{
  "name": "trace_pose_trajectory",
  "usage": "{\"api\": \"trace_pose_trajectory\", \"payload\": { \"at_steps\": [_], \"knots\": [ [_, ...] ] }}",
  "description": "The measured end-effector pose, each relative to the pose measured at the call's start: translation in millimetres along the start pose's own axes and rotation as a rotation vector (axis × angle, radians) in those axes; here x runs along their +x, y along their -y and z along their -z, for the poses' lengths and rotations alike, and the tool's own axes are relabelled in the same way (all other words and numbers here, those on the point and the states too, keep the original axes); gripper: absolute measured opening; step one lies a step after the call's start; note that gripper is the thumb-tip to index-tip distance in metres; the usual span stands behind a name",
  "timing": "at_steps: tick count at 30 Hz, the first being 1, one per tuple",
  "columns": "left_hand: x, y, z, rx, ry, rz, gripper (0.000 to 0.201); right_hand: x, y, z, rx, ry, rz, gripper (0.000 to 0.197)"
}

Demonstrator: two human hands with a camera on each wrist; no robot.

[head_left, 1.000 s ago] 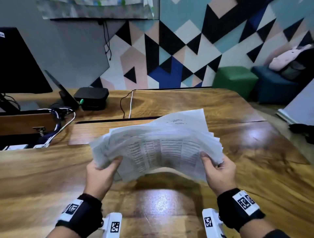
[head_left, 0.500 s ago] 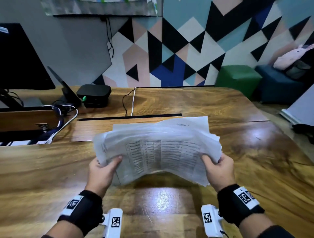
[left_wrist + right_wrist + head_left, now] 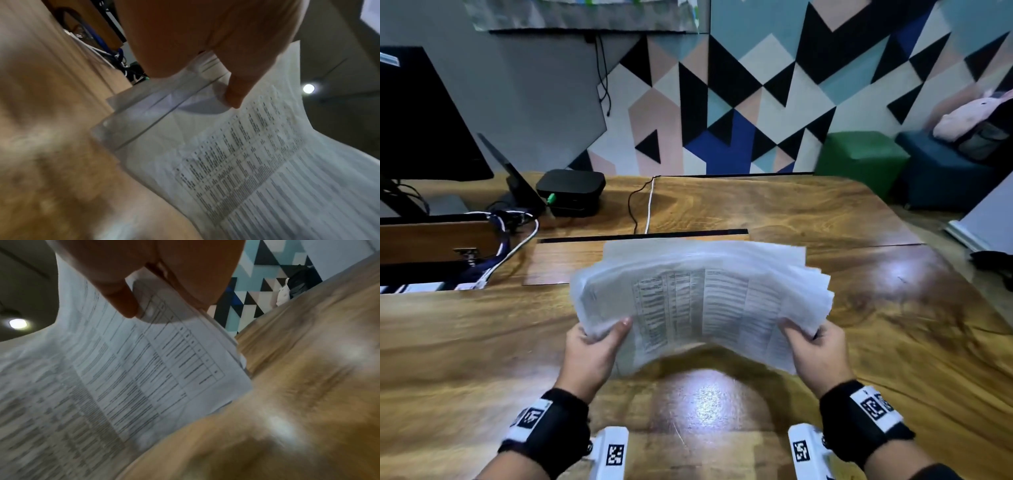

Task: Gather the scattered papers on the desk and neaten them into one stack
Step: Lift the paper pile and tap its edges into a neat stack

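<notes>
From the head camera I see my left hand (image 3: pixel 590 356) and my right hand (image 3: pixel 820 353) holding a loose sheaf of white printed papers (image 3: pixel 702 301) above the glossy brown wooden desk (image 3: pixel 893 325). Each hand pinches one side edge, thumb on top of the sheets, the other fingers hidden beneath. The sheaf arches upward in the middle, its sheets fanned and uneven at the right edge.

On the left wrist camera, my left hand's (image 3: pixel 205 37) thumb presses down on the papers (image 3: pixel 267 162), with staggered sheet corners below it over the desk (image 3: pixel 51 146).

On the right wrist camera, my right hand (image 3: pixel 154 269) clamps the papers' (image 3: pixel 123 378) edge, thumb on the printed table, above the desk (image 3: pixel 308 386).
</notes>
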State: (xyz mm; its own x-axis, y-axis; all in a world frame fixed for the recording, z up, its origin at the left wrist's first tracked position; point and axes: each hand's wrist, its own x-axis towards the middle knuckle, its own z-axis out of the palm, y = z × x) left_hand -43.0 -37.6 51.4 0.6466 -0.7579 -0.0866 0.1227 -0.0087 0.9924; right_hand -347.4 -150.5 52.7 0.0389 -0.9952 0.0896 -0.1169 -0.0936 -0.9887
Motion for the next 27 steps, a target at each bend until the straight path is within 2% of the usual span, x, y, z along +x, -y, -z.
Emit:
{"api": "trace_pose_trajectory", "payload": {
  "at_steps": [2,3,5,7,10,11,12,13,15,17,18,19,20,22,23,24,27],
  "knots": [
    [-2.8,-1.7,7.3,-0.006,0.038,-0.015,0.02,2.5,-1.2,8.3,0.013,0.023,0.027,0.023],
    [-4.9,2.6,9.8,0.009,0.071,0.03,0.023,2.4,-6.9,10.3,-0.01,0.059,0.005,0.024],
    [-7.9,22.3,16.0,0.058,0.098,0.149,0.029,-1.0,-25.8,10.3,-0.075,0.136,-0.102,0.026],
    [-9.8,39.9,18.7,0.15,0.093,0.212,0.032,-6.1,-44.7,6.6,-0.146,0.196,-0.183,0.025],
    [-6.8,48.2,15.8,0.172,0.069,0.21,0.013,-6.8,-53.0,-0.5,-0.161,0.203,-0.192,0.019],
    [-5.7,40.6,14.8,0.168,0.085,0.19,0.012,-4.2,-49.7,-0.8,-0.15,0.201,-0.175,0.017],
    [-4.6,30.3,14.0,0.155,0.103,0.151,0.024,0.2,-43.5,0.4,-0.145,0.201,-0.137,0.017],
    [-3.3,18.9,15.5,0.185,0.128,0.081,0.047,5.4,-35.0,2.6,-0.15,0.207,-0.079,0.018],
    [2.4,-14.3,17.3,0.448,0.043,-0.153,0.087,17.4,-12.8,8.4,-0.177,0.214,0.044,0.02],
    [9.2,-53.3,15.6,0.74,-0.031,-0.468,0.107,25.0,12.0,12.8,-0.271,0.25,0.168,0.02],
    [12.2,-73.2,9.4,0.849,0.06,-0.586,0.111,28.4,23.8,12.9,-0.314,0.276,0.224,0.021],
    [14.3,-90.8,-0.6,0.931,0.212,-0.644,0.108,31.0,36.2,11.5,-0.327,0.308,0.257,0.027],
    [18.8,-100.8,-10.7,0.954,0.38,-0.642,0.097,32.9,47.5,9.1,-0.303,0.347,0.258,0.033],
    [28.6,-103.8,-26.3,0.857,0.609,-0.514,0.056,37.5,66.9,4.4,-0.277,0.406,0.241,0.032],
    [31.4,-101.8,-32.2,0.754,0.648,-0.427,0.036,39.6,74.6,2.8,-0.283,0.429,0.236,0.023],
    [36.2,-98.1,-35.7,0.653,0.64,-0.352,0.025,41.8,81.1,2.4,-0.284,0.447,0.232,0.015],
    [38.6,-89.4,-39.3,0.416,0.545,-0.276,0.028,48.8,98.6,10.7,-0.177,0.416,0.224,0.006]
  ]
}}
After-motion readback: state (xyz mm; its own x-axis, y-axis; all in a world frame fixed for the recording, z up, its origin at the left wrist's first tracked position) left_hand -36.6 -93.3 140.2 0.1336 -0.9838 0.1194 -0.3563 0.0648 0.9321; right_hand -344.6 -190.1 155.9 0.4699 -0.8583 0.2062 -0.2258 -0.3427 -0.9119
